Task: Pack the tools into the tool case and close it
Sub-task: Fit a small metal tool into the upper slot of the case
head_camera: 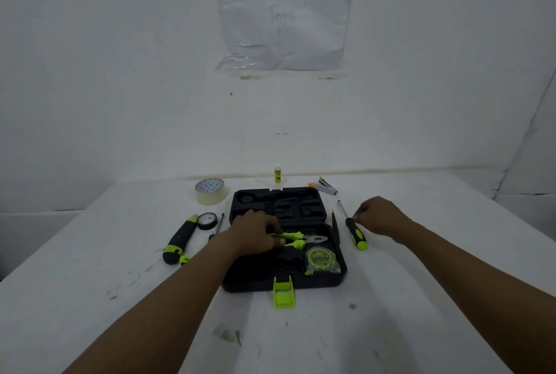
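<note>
The black tool case (331, 279) lies open on the white table, lid (278, 203) flat behind, green latch (283, 291) at the front. My left hand (255, 233) is shut on the green handles of the pliers (304, 239), which lie across the case's base. A green tape measure (320, 259) sits in the base's right front corner. My right hand (380, 215) rests with fingers curled beside a green-and-black screwdriver (355, 230) right of the case, touching or almost touching its shaft end. A thin black tool (335, 223) lies along the case's right edge.
Left of the case lie a large green-black handle (179, 241), a roll of black tape (207, 221) and a thin screwdriver (218, 224). Behind stand a masking tape roll (210, 191), a glue stick (277, 174) and a stapler (325, 186). A wall rises behind the table.
</note>
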